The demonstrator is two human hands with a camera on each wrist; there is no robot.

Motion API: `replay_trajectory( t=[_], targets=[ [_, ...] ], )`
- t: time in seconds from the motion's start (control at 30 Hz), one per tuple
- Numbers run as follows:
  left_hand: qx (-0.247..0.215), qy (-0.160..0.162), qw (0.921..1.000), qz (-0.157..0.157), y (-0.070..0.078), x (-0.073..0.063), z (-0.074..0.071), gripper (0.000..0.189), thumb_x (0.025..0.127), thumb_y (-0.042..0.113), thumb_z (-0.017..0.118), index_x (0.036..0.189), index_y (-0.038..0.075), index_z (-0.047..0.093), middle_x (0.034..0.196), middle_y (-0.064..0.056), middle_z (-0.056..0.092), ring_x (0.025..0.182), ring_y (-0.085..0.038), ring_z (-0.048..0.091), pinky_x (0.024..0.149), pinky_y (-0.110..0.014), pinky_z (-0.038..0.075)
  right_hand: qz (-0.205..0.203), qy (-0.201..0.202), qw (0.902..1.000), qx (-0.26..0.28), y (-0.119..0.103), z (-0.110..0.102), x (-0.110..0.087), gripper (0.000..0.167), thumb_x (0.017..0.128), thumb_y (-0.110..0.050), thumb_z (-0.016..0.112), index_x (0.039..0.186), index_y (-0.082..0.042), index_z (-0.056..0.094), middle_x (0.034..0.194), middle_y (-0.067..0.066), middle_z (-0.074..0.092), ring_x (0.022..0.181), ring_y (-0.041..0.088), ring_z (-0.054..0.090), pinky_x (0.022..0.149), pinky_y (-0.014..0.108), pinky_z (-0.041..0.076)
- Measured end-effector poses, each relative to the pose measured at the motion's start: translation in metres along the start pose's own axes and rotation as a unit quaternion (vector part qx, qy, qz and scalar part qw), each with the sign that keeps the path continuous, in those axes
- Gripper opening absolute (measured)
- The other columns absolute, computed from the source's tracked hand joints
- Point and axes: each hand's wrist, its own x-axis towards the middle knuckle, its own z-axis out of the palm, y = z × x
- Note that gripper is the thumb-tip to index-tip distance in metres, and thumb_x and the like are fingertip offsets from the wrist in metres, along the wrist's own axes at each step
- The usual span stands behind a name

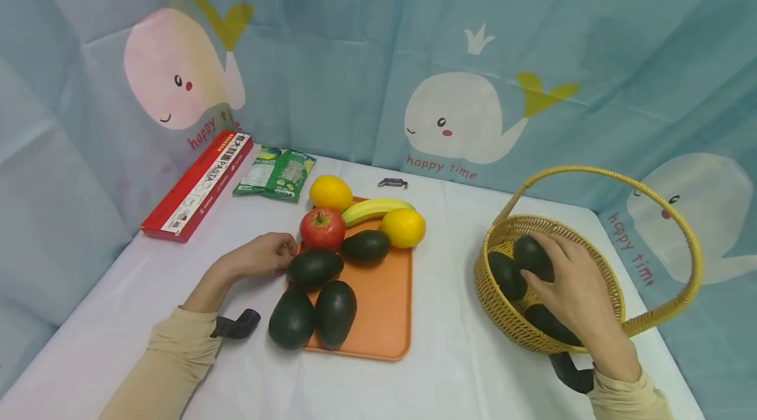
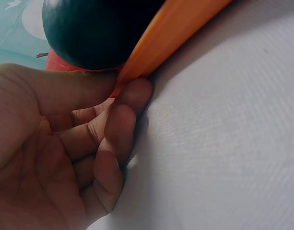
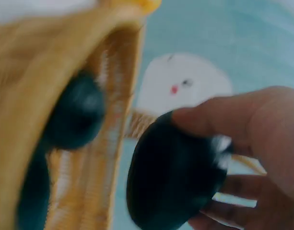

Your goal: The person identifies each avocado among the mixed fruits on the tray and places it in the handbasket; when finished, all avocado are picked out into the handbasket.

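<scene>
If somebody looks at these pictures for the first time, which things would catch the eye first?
Probably the yellow basket at the right, with its tall looped handle, where the right hand holds a dark green avocado. Next, the orange tray in the middle, its left edge pinched by the left hand, beside a bright red fruit. Behind, big whales decorate the blue curtain.

Centre frame, a tray [image 1: 381, 315] lies on the bench [image 1: 449, 315], four avocados [image 1: 335, 315] at its left and middle, a pomegranate [image 1: 322, 229], banana [image 1: 375, 210] and two lemons [image 1: 403, 228] about its far end. At right stands a basket [image 1: 493, 315], two avocados inside, another avocado [image 1: 529, 257] in the right hand [image 1: 573, 282] at its opening. Upper left: pasta box [image 1: 198, 186], snack packet [image 1: 276, 173] beside it; a wrapped candy [image 1: 393, 183] lies behind the tray.
</scene>
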Motion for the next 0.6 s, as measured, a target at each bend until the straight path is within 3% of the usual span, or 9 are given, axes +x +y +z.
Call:
replay_trajectory(
  t=[0.1,0.27,0.47,0.6],
  targets=[
    [0.002,0.0,1.0,-0.002,0.0,0.0,0.001,0.016,0.087,0.007,0.054,0.1,-0.001,0.059,0.077,-0.005,0.06,0.072,-0.017,0.052,0.067,-0.03,0.044,0.034,-0.039,0.9977,-0.042,0.023,-0.004,-0.009,0.064,0.069,-0.004,0.081,0.127,0.003,0.053,0.119,0.028,0.055,0.105,0.048,0.053,0.085,0.06,0.043],
    [0.0,-0.002,1.0,-0.006,0.001,0.0,0.001,0.017,0.087,0.007,0.053,0.101,-0.001,0.059,0.079,-0.005,0.061,0.073,-0.017,0.053,0.069,-0.03,0.045,0.087,-0.14,0.9846,-0.058,0.042,0.006,-0.019,0.063,0.076,-0.001,0.075,0.133,0.005,0.047,0.119,0.035,0.047,0.093,0.05,0.058,0.072,0.059,0.049],
    [-0.002,-0.004,1.0,-0.008,0.0,-0.001,0.002,0.017,0.087,0.007,0.054,0.101,0.0,0.059,0.079,-0.005,0.061,0.072,-0.017,0.053,0.069,-0.03,0.044,0.087,-0.226,0.9672,-0.076,0.049,0.016,-0.023,0.06,0.076,0.0,0.074,0.13,0.011,0.05,0.111,0.034,0.057,0.092,0.049,0.061,0.072,0.056,0.052],
    [-0.002,-0.001,1.0,-0.008,0.001,-0.001,0.002,0.017,0.087,0.007,0.054,0.101,0.0,0.06,0.079,-0.005,0.061,0.072,-0.017,0.052,0.068,-0.03,0.044,0.109,-0.262,0.9565,-0.069,0.051,0.019,-0.021,0.058,0.081,-0.003,0.069,0.133,0.012,0.047,0.114,0.034,0.058,0.099,0.051,0.06,0.077,0.058,0.05]
  ],
)
